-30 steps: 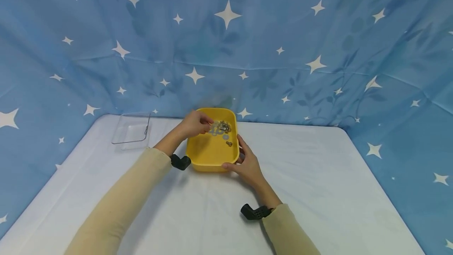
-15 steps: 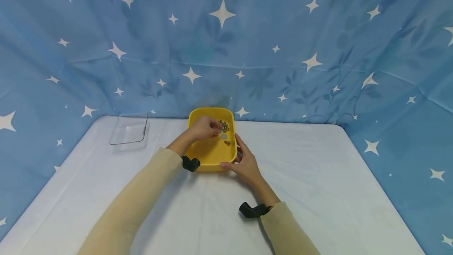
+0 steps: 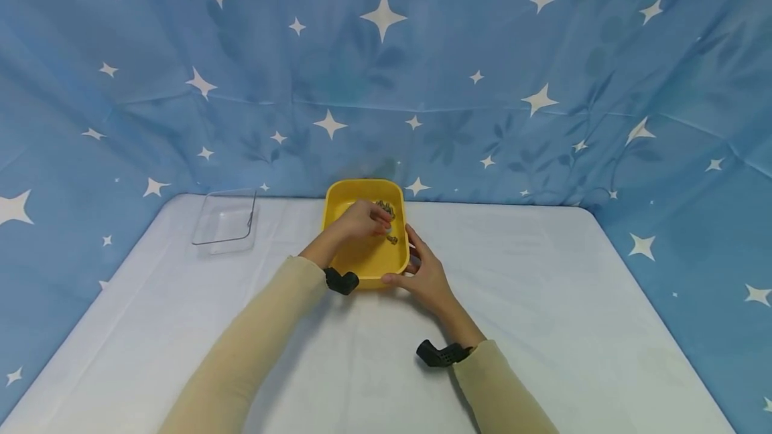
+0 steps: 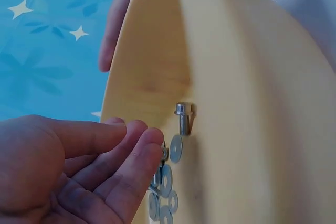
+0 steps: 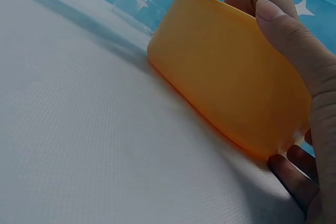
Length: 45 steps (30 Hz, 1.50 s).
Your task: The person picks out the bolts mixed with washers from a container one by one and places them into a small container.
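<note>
Two hands work at one yellow tray (image 3: 362, 263) on a white table (image 3: 543, 327), blue star-print backdrop (image 3: 543, 52) behind. Tray: bright yellow plastic, rectangular, rounded corners, smooth raised walls, sits near table centre toward the far edge. Clear plastic box (image 3: 225, 221) well apart on the left of the table, near the backdrop.

Right hand (image 3: 425, 273) grips the tray's near right corner: thumb along the near wall, fingers wrapped on the right side; right wrist view shows thumb up the outer wall and fingertips tucked at the base.

Left hand (image 3: 360, 220) is inside the tray at the far end, fingers loosely bent, tips together over small hardware; left wrist view shows palm up-ish, fingers (image 4: 137, 150) relaxed, touching the pile, nothing clearly pinched.

Hardware in the tray: heap of silver washers (image 4: 167, 182), flat rings, shiny, overlapping just beside the fingertips. One bolt (image 4: 184, 116) lies apart from the heap, silver, flanged head, short shank. Black wrist mounts (image 3: 342, 280) on both sleeves.
</note>
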Motion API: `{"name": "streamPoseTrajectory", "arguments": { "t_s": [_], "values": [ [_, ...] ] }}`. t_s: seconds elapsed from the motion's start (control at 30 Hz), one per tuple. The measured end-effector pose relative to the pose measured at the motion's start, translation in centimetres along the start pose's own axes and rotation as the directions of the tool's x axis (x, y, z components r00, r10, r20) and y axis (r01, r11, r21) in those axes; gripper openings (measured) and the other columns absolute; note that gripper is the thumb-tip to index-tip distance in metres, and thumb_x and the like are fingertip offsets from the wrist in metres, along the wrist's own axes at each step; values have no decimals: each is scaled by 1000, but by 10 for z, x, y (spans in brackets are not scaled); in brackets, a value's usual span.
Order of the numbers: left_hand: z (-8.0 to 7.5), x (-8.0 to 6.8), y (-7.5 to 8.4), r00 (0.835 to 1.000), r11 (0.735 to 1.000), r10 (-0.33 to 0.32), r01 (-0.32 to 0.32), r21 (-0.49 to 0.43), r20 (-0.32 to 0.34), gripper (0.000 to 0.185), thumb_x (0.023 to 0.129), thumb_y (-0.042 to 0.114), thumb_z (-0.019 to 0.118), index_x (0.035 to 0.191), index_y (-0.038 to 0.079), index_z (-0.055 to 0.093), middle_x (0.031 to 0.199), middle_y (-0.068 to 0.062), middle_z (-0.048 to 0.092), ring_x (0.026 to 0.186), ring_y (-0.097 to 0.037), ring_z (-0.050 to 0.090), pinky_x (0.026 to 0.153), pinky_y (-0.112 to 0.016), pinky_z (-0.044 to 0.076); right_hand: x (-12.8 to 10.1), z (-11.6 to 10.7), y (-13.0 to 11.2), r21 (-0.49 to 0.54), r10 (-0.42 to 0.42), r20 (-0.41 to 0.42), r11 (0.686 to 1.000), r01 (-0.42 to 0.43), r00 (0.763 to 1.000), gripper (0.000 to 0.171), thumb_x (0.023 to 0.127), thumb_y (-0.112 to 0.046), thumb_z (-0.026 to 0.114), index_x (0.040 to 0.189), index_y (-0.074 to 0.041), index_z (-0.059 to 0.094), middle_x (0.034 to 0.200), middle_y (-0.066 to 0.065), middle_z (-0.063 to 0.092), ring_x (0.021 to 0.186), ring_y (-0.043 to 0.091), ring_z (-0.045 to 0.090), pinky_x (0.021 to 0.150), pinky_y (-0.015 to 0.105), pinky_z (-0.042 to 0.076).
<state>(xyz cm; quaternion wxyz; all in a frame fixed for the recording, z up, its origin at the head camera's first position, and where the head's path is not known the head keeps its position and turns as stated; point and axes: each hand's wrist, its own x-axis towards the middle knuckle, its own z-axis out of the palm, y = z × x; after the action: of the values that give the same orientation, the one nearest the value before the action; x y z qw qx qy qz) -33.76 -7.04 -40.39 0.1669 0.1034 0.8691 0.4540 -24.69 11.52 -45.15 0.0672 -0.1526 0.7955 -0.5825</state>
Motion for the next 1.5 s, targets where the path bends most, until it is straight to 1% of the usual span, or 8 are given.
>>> {"name": "streamPoseTrajectory", "arguments": {
  "t_s": [0.2,0.5,0.67,0.93,1.1,1.2,1.33,1.5],
  "values": [
    [7,2,-2,1000,1000,-6,6,21,-8,29,95,-1,62,123,-2,69,116,-17,73,103,-25,69,88,-27,60,-2,2,1,-3,24,-5,1000,-24,1000,108,82,-40,83,164,-17,16,163,17,34,139,35,52,106,36,53],
    [10,5,-5,1000,1000,3,-3,-6,-16,28,95,-2,62,122,-2,70,125,-16,67,110,-27,68,96,-32,59,3,-2,-1,6,23,-6,1000,-23,1000,102,87,-21,81,164,-18,14,164,14,32,140,35,51,105,34,53],
    [13,7,-11,999,1000,-15,15,-4,-40,27,95,-2,62,122,-1,70,125,-14,67,111,-26,67,100,-33,57,7,-2,-2,4,21,3,1000,-21,1000,102,87,-22,81,164,-18,15,165,14,31,143,34,48,106,35,53],
    [17,6,-15,998,998,-49,48,-29,-46,29,94,-4,64,122,-2,69,117,-15,72,109,-27,69,104,-36,56,7,0,-1,1,29,0,1000,-29,1000,105,84,-34,83,164,-19,16,164,13,33,143,33,48,107,37,52],
    [20,5,-13,993,995,-98,96,-42,-60,28,91,-5,67,119,-2,70,114,-13,72,106,-25,67,104,-35,56,7,0,-1,-1,43,-6,999,-43,999,103,86,-29,82,164,-22,15,163,14,34,143,34,48,108,36,52],
    [23,3,-11,992,992,-122,120,-45,-39,29,91,-4,67,120,-1,71,113,-13,74,105,-24,68,101,-34,57,6,0,0,1,45,2,999,-45,999,103,86,-26,81,164,-21,14,163,15,33,143,34,47,107,35,52],
    [26,2,-11,992,991,-124,123,-44,-12,30,91,-3,67,121,-1,71,114,-13,75,107,-25,70,99,-34,58,5,0,1,16,39,7,999,-39,999,103,86,-23,82,164,-20,14,164,16,31,145,35,45,106,33,52],
    [29,3,-12,990,989,-135,134,-57,-29,29,90,-2,70,119,1,73,112,-11,76,106,-24,69,99,-33,58,4,0,2,21,37,8,999,-37,999,104,86,-26,82,164,-19,14,166,15,29,146,35,44,106,33,52]
  ]
}}
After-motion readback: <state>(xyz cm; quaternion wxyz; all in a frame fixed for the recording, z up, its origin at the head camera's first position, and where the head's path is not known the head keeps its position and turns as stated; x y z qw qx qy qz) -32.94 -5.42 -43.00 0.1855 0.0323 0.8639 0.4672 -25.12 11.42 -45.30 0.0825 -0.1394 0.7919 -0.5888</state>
